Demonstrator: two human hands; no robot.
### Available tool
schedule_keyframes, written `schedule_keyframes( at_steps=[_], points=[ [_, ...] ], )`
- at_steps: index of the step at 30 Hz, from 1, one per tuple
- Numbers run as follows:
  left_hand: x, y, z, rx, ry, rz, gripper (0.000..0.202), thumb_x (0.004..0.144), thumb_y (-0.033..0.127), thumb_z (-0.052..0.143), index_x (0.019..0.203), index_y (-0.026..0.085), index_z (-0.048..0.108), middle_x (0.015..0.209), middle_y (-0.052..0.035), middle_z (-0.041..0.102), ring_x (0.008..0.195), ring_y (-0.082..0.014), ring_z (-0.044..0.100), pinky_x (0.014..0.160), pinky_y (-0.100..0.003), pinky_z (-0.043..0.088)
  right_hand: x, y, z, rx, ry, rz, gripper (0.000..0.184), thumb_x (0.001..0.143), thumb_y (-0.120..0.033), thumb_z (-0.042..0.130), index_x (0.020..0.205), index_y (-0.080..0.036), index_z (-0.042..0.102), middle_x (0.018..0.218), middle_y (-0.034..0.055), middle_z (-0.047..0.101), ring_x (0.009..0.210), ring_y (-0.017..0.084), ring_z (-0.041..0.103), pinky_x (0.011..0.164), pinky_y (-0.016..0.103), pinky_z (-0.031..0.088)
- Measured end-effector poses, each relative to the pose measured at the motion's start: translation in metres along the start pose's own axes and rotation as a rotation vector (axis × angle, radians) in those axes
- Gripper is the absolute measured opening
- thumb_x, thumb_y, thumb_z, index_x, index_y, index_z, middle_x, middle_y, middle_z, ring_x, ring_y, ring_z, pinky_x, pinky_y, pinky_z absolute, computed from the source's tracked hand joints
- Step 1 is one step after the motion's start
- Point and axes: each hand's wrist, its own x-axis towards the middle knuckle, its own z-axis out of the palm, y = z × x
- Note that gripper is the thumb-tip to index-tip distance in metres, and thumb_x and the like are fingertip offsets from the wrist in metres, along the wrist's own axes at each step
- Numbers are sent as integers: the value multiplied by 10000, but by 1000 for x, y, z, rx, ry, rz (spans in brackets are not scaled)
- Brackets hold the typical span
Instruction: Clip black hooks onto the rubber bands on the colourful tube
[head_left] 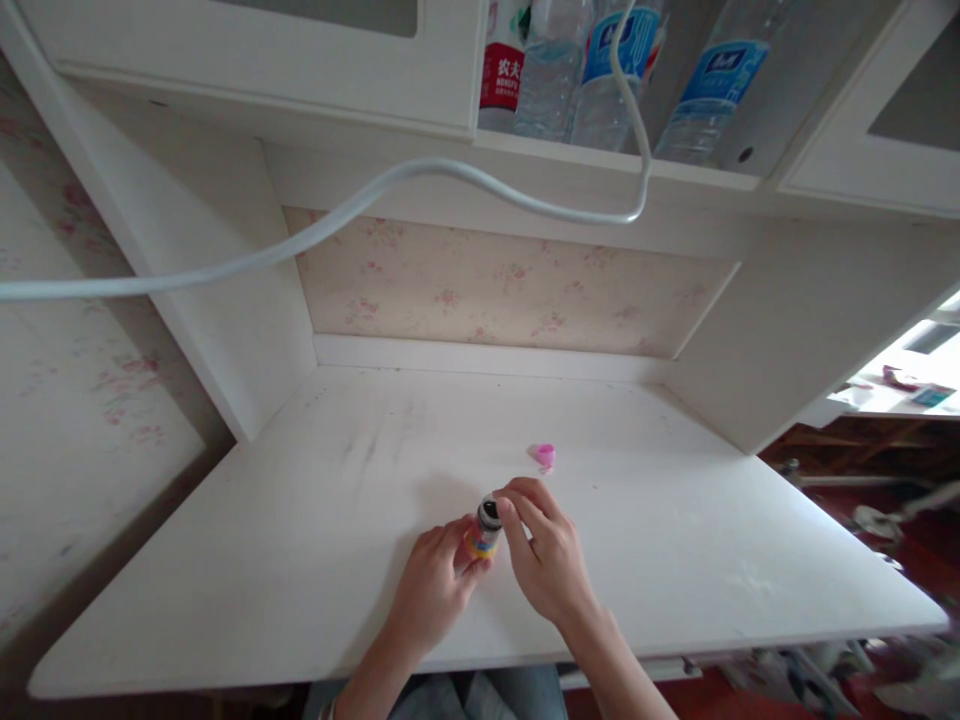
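Note:
My left hand (433,588) is wrapped round a small bottle (484,532) with a yellow and orange label and a dark open top, held near the front of the white desk (315,520). My right hand (546,550) pinches at the bottle's top with thumb and fingertips. Whether it holds anything small there is hidden. A small pink cap (544,456) lies on the desk a little beyond my right hand.
A white cable (390,185) sags across the view under the upper shelf (600,160). Several plastic water bottles (600,70) stand on that shelf. White side panels close the desk in at left and right. A floral back panel sits behind.

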Motion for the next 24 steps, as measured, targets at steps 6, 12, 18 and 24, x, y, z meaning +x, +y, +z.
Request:
schedule_keyframes(
  at_steps=[6, 12, 18, 24],
  points=[
    [2, 2, -3, -8, -61, -27, 448, 829, 313, 620, 1259, 259, 505, 1154, -52, 672, 1019, -239, 632, 919, -400, 477, -24, 22, 12, 368, 32, 251, 316, 920, -350, 518, 1208, -229, 570, 1121, 77, 611, 1008, 189, 587, 826, 296, 483],
    [-1, -12, 7, 50, -59, -5, 647, 740, 84, 545, 1353, 238, 406, 1209, -61, 652, 1073, -233, 608, 955, -403, 457, -47, 38, 45, 525, -91, 305, 603, 741, -284, 709, 1302, -232, 495, 1171, 76, 607, 1043, 232, 585, 869, 348, 483],
    [-2, -11, 8, 107, -74, 44, 661, 728, 104, 582, 1347, 243, 396, 1190, -55, 652, 1054, -231, 606, 950, -411, 454, -48, 40, 47, 334, -107, 321, 418, 792, -242, 630, 1202, -248, 553, 1088, 44, 618, 991, 209, 585, 861, 328, 462],
    [-1, -5, 5, 135, -79, 71, 594, 755, 129, 600, 1310, 255, 431, 1166, -41, 662, 1037, -220, 617, 924, -393, 469, -49, 39, 45, 348, -99, 310, 342, 800, -229, 631, 1138, -249, 582, 1051, 32, 631, 944, 192, 594, 818, 292, 461]
  ],
)
